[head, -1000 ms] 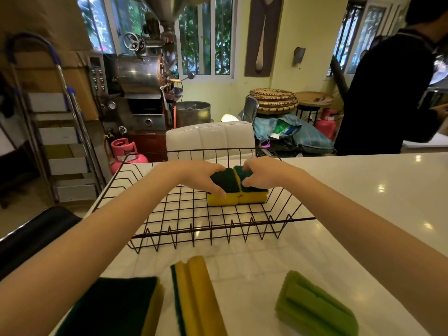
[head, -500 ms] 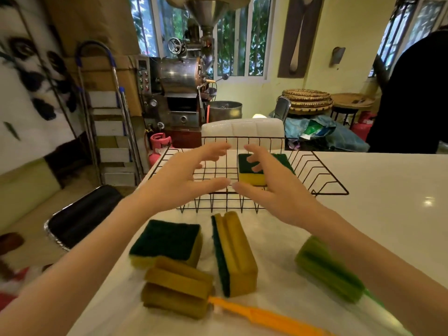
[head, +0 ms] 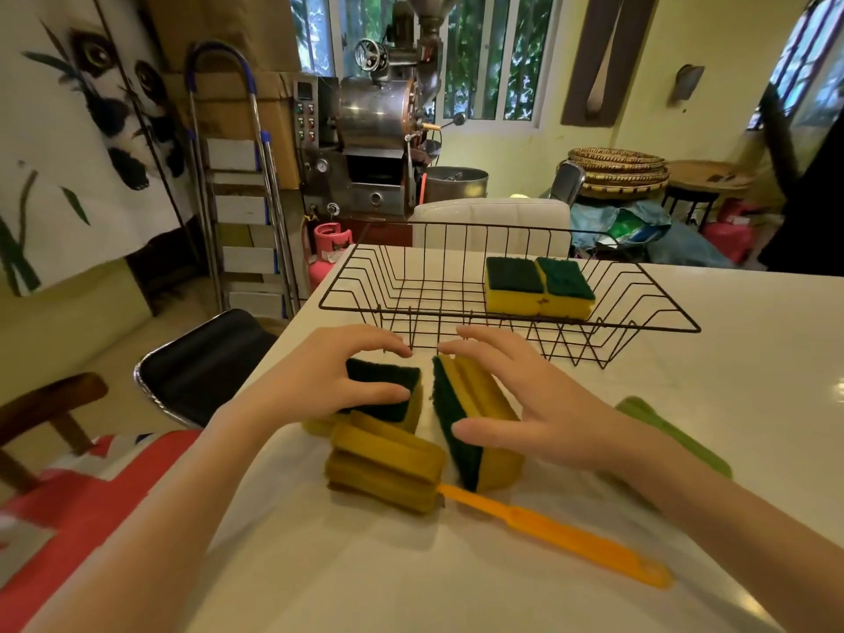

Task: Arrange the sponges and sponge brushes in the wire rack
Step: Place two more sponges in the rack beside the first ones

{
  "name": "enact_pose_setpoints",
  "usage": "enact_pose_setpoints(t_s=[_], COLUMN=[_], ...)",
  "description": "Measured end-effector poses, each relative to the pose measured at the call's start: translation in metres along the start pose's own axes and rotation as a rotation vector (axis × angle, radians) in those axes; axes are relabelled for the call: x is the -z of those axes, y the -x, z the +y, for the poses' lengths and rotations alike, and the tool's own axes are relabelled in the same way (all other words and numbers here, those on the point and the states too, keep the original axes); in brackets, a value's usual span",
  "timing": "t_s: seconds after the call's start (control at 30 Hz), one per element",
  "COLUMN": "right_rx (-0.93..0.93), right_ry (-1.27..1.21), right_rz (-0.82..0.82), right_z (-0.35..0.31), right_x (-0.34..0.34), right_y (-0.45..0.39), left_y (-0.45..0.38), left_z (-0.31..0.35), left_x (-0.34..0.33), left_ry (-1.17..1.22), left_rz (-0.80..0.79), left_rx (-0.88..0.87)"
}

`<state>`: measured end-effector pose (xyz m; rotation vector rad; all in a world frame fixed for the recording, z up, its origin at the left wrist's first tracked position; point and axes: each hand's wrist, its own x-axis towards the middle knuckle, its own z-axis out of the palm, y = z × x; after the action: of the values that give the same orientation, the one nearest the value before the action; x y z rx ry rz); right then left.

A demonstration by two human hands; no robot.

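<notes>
Now both hands' grips, left hand (head: 338, 381) and right hand (head: 516, 404), spread apart over two yellow-and-green foam sponges (head: 388, 395); pinch sides squarely before lifting to the black wire rack (head: 411, 285).

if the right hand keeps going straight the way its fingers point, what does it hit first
Probably the near wall of the wire rack. The right hand hovers over the sponge standing on edge, fingers aimed forward and left; depth is uncertain.

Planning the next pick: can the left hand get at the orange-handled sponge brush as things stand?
Probably yes. The left hand is spread over a flat sponge just behind the brush's yellow head, whose near side lies uncovered. The orange handle runs off toward the right forearm.
</notes>
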<state>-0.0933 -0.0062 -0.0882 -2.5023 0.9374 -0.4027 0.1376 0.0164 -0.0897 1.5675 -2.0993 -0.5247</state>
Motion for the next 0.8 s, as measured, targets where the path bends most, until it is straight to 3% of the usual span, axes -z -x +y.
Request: enact_pose_setpoints(t_s=[0.37, 0.43, 0.63, 0.8], right_rx=[-0.020, -0.030, -0.044, -0.110], right_ry=[0.058, 0.076, -0.121, -0.074], right_rz=[-0.260, -0.241, 0.020, -0.055], right_z=[-0.001, 0.000, 0.011, 0.023], right_x=[0.021, 0.027, 0.025, 0.011], right_y=[0.001, 0.001, -0.001, -0.003], left_y=[0.003, 0.005, 0.007, 0.005], left_z=[-0.007, -0.007, -0.008, -0.010], left_x=[0.004, 0.007, 0.008, 0.003], left_ry=[0.084, 0.092, 0.100, 0.084], left_rz=[-0.191, -0.229, -0.217, -0.057], left_rx=[0.085, 0.082, 0.081, 0.067])
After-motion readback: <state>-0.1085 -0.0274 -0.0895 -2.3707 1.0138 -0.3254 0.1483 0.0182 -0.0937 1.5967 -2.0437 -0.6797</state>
